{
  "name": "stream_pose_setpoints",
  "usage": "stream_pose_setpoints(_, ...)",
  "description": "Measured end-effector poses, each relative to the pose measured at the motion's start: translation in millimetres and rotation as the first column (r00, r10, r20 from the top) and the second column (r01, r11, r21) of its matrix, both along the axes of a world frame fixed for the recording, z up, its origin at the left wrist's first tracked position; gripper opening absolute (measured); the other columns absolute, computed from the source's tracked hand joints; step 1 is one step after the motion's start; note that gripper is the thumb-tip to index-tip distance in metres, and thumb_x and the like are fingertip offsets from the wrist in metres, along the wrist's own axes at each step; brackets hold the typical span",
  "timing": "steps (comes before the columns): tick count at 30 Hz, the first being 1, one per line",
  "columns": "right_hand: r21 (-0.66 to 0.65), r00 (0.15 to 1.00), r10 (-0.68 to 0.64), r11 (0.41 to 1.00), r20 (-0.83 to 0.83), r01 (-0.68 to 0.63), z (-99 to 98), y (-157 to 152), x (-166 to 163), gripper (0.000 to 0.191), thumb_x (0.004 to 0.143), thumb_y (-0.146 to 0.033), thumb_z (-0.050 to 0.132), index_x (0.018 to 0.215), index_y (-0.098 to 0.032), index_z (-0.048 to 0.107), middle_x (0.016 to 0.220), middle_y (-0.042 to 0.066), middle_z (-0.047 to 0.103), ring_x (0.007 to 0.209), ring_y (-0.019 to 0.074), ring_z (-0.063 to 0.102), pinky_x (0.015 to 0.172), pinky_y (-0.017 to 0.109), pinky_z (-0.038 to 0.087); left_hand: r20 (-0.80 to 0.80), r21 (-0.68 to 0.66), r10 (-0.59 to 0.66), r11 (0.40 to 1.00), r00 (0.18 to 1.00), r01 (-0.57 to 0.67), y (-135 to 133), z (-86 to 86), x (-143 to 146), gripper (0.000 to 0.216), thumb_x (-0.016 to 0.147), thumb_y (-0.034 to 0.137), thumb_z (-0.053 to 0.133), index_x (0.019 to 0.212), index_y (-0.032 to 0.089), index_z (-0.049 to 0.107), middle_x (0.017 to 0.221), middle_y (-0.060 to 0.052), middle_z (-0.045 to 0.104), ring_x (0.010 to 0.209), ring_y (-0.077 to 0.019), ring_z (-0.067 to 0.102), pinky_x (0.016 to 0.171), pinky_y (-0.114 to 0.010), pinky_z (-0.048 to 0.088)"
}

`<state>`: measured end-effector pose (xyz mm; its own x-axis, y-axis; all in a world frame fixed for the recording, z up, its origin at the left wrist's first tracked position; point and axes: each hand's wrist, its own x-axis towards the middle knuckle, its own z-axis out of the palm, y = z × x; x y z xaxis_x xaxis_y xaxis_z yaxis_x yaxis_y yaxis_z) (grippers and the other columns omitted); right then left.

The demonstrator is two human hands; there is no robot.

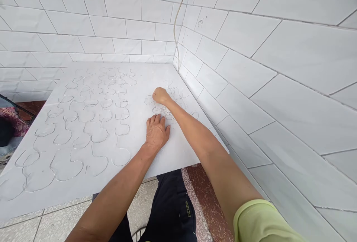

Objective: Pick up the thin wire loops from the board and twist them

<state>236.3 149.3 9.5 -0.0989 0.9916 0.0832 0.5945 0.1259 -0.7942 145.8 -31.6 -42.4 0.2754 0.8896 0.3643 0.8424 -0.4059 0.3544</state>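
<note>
My left hand (156, 132) lies palm down on a white tabletop (141, 85), fingers forward, its fingertips at the near edge of a loose heap of thin curved wires (181, 104). Just beyond it, my right hand (160, 95) is closed in a fist over the heap's left side. Whatever its fingers grip, if anything, is hidden. Across the left half of the tabletop, several rows of bent wire pieces (97, 156) are spread out, each curved like a hook or an S. Those near the front look larger than those at the back.
White tiled walls (237, 63) meet in a corner behind and to the right of the tabletop. A thin cable (175, 22) hangs down in that corner. Beyond the left edge are dark and patterned cloth items (13, 121). Below is a speckled floor (142, 201).
</note>
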Motion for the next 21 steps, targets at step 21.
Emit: stream_pose_setpoints(21,-0.033,0.357,-0.057,0.997,-0.932,0.072,0.9,-77,-3,0.012,0.090,-0.023,0.065,0.085,-0.019,0.055,0.083,0.003,0.068,0.068,0.0131,0.067,0.060,0.026,0.056,0.537,-0.110,0.319,0.944,0.781,-0.310,6,24.1,-16,0.032,0.094,0.030,0.055,0.122,0.016,0.054,0.128,-0.015,0.062,0.115,-0.0255,0.061,0.093,-0.040,0.051)
